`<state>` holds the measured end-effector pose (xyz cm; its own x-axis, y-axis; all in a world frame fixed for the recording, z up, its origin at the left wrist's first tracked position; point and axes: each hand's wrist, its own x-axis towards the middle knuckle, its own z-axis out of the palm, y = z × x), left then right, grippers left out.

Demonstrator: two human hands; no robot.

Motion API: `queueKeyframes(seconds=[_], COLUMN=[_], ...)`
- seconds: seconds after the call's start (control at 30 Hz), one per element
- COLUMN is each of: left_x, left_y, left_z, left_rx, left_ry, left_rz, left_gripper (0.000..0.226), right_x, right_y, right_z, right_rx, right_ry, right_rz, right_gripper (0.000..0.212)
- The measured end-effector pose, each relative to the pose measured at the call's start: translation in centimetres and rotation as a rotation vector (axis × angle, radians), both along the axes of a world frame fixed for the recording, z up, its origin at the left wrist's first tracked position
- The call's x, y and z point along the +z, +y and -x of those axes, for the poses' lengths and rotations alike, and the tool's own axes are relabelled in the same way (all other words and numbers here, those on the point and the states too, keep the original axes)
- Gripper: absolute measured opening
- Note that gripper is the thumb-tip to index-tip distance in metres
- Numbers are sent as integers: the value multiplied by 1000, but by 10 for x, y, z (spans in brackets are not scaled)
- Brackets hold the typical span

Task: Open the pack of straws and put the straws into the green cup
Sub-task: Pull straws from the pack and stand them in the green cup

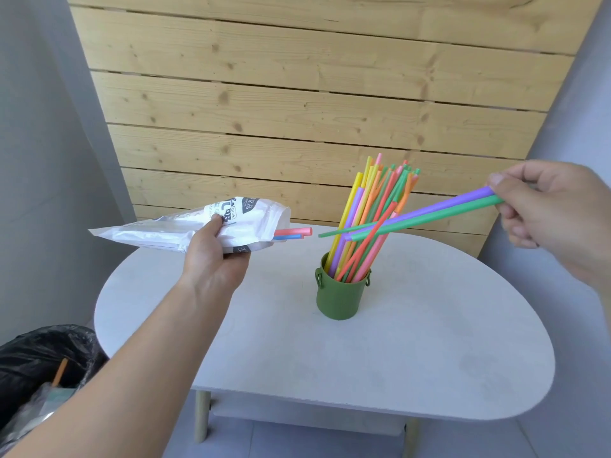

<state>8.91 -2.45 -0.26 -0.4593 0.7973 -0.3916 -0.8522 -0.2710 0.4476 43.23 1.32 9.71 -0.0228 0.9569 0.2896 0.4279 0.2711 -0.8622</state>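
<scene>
My left hand [215, 259] grips a white straw pack [185, 228] held level above the table's left side, its open mouth facing right. A red and a blue straw [292, 233] stick out of that mouth. My right hand [555, 213] pinches a purple straw and two green straws [429, 213] at their right ends; they slant down left, crossing in front of the bundle. The green cup [340, 299] stands upright mid-table, filled with several coloured straws [373, 209] leaning right.
The white oval table [396, 358] carries only the cup. A bin lined with a black bag [43, 368] stands at the lower left, an orange straw inside it. A wooden slat panel [297, 94] leans behind the table.
</scene>
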Motion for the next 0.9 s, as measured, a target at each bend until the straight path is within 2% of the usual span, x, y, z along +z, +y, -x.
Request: queueKeyframes(seconds=[0.2,0.33,0.6,0.83,0.9], left_x=[0,-1,-2,-3,-3], left_y=[1,1,1,0,0], left_z=[-3,-3,-3,-3,-3], left_rx=[-14,-14,-15,-21,-30], left_ry=[3,12,24,35,33], left_rz=[2,3,7,46,50], left_gripper=[8,12,9,19,13], right_x=[0,0,-22,-32,-37], right_y=[8,9,19,25,27], right_z=[-12,-3,38,58,61], right_rx=[3,1,58,86,108], right_ry=[-116,-170,-354,-440,-451], right_rz=[142,130,-89,-254,-293], right_gripper=[23,22,19,13,15])
